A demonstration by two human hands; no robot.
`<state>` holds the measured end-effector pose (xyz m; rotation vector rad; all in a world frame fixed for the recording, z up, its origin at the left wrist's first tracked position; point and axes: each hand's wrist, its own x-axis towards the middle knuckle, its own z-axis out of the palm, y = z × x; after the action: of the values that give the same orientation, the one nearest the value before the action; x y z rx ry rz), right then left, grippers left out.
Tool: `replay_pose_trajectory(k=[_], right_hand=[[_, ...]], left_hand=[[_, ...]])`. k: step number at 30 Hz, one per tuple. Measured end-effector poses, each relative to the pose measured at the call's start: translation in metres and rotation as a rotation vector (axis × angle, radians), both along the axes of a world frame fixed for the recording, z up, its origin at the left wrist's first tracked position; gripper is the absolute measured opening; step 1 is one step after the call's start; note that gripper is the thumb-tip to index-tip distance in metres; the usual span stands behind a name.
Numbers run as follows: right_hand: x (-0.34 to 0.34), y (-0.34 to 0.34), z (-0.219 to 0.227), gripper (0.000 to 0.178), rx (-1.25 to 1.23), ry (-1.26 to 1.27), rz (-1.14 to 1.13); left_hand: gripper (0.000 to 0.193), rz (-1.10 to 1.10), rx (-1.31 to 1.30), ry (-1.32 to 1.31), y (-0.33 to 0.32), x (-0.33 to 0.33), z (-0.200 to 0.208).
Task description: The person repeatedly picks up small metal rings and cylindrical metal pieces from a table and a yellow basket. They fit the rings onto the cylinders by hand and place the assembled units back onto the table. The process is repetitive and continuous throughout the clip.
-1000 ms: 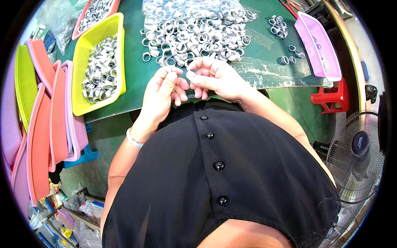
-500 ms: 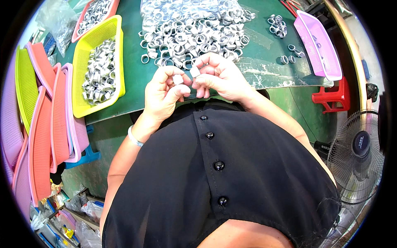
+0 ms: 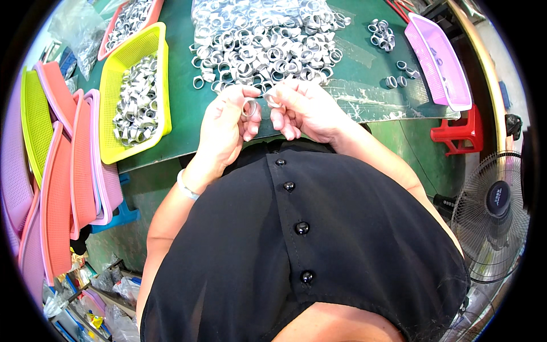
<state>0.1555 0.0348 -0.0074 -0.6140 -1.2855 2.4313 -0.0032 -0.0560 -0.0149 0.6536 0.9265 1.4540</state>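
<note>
My left hand (image 3: 226,118) pinches a small grey metal ring (image 3: 249,107) between thumb and fingers, its round opening toward me. Close beside it, my right hand (image 3: 303,109) is closed in a pinch on a second ring (image 3: 270,101), mostly covered by the fingers. Both hands are held over the near edge of the green table (image 3: 185,122). Just beyond them spreads a large pile of similar rings (image 3: 268,54), part of it under or in clear plastic.
At the left, a yellow-green basket (image 3: 165,85) holds many rings, with a red basket (image 3: 106,48) behind. Stacked empty baskets (image 3: 57,211) stand further left. At right are small ring groups (image 3: 383,35), a purple basket (image 3: 456,102), a red stool (image 3: 467,131) and a fan (image 3: 494,216).
Both hands have turned the rings: the left one now shows its round opening instead of its flat side. The right ring is more hidden by the fingers.
</note>
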Motion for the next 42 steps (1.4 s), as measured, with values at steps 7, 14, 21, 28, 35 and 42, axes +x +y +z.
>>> replay_pose_trajectory(k=[7, 14, 21, 28, 35, 42], right_hand=[[-0.002, -0.002, -0.001, 0.033, -0.264, -0.064, -0.060], [-0.003, -0.003, 0.002, 0.032, -0.106, -0.109, -0.040], [-0.013, -0.001, 0.020, 0.019, 0.534, -0.284, -0.076], [-0.036, 0.038, -0.001, 0.017, 1.744, -0.312, -0.413], [-0.058, 0.062, 0.014, 0.020, 2.079, -0.429, -0.107], [-0.051, 0.082, 0.007, 0.014, 1.895, -0.382, -0.132]], left_hand=[[0.037, -0.050, -0.310, -0.241, 0.010, 0.001, 0.008], [0.037, -0.055, -0.297, -0.255, 0.011, 0.003, 0.000], [0.038, -0.051, -0.283, -0.316, 0.008, -0.008, 0.000], [0.010, 0.158, -0.188, 0.231, 0.019, -0.024, 0.006], [0.022, 0.118, 0.028, 1.389, 0.049, -0.031, 0.011], [0.022, 0.010, -0.102, 1.533, 0.057, -0.029, 0.021]])
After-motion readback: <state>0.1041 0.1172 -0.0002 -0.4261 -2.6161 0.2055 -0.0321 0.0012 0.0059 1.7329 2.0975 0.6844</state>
